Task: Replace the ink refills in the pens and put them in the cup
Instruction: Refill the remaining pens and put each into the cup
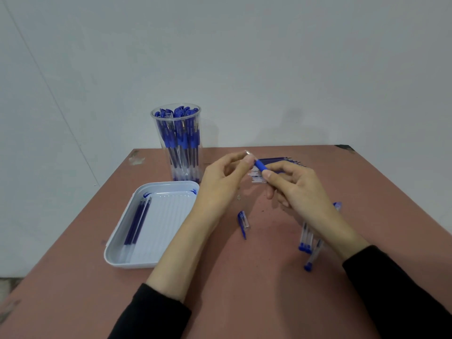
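I look down on a reddish-brown table (244, 289) set against a plain pale wall (244, 57). Far left stands the clear cup (176, 167), packed with blue pens (182, 133). Nearer, a white tray (171, 216) holds a few used refills (138, 221) along its left side. A loose cap (242, 222) lies between the forearms. Spare pens (308, 241) lie partly under the right forearm, and fresh refills (281, 159) are lined up behind the hands. The right hand (293, 184) grips a pen (260, 165) by its blue sleeve, and the left hand (220, 182) pinches its tip.

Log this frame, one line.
left hand pinches silver pen tip | right hand grips blue-gripped pen | clear plastic cup holds pens
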Demonstrator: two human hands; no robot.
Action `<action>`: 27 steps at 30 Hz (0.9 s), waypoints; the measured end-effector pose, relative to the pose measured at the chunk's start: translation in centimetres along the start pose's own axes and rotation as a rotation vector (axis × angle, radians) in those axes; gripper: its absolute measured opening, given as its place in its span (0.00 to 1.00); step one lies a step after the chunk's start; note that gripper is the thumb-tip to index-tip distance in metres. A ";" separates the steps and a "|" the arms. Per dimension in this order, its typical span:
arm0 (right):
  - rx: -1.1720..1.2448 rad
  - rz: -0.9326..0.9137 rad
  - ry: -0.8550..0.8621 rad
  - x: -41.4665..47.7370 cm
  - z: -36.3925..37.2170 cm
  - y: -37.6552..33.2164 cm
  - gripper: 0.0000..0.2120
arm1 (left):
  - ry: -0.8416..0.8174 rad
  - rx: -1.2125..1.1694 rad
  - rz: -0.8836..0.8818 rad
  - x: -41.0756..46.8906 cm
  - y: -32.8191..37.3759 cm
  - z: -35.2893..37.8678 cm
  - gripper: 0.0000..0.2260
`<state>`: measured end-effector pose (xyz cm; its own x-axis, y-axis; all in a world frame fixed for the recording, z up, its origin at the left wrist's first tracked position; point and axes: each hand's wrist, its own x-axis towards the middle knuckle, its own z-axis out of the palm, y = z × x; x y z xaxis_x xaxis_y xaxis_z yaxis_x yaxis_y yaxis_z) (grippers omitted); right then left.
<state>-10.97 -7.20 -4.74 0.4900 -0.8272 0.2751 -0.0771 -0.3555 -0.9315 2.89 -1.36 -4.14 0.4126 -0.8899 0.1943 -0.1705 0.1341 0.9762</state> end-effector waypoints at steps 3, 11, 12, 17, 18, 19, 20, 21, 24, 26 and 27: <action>-0.001 0.017 0.066 0.1 -0.2 0.2 0.04 | 0.007 0.651 0.031 -0.5 -0.3 -0.6 0.13; -0.019 0.012 0.086 0.1 -0.2 0.1 0.03 | -0.264 0.952 -0.130 -0.7 0.0 -0.6 0.09; -0.018 0.012 0.088 0.1 -0.2 0.1 0.03 | -0.250 0.919 -0.118 -0.6 0.1 -0.7 0.06; -0.056 -0.011 0.062 0.0 -0.1 0.3 0.03 | 0.056 0.435 0.000 0.5 0.1 -1.5 0.06; -0.070 -0.025 0.054 0.0 0.0 0.3 0.03 | 0.119 0.228 -0.020 0.6 0.3 -1.5 0.06; -0.076 -0.041 0.048 -0.1 0.1 0.3 0.03 | 0.157 0.020 -0.054 0.6 0.5 -1.5 0.06; -0.074 -0.057 0.046 -0.2 0.2 0.3 0.04 | 0.173 -0.166 -0.089 0.6 0.6 -1.6 0.06; -0.069 -0.070 0.046 -0.2 0.2 0.2 0.04 | 0.178 -0.314 -0.118 0.6 0.7 -1.7 0.06; -0.079 -0.099 0.040 -0.3 0.2 0.1 0.05 | 0.172 -0.610 -0.169 0.8 1.0 -2.2 0.05; -0.103 -0.108 0.047 -0.3 0.2 0.1 0.06 | 0.169 -0.706 -0.182 0.9 1.1 -2.4 0.04; -0.117 -0.109 0.051 -0.3 0.2 0.2 0.06 | 0.168 -0.728 -0.184 0.9 1.2 -2.4 0.04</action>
<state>-10.96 -6.98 -5.07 0.4563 -0.8008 0.3879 -0.1274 -0.4903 -0.8622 5.21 -0.92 -2.60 0.5177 -0.8553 -0.0226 0.5225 0.2951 0.7999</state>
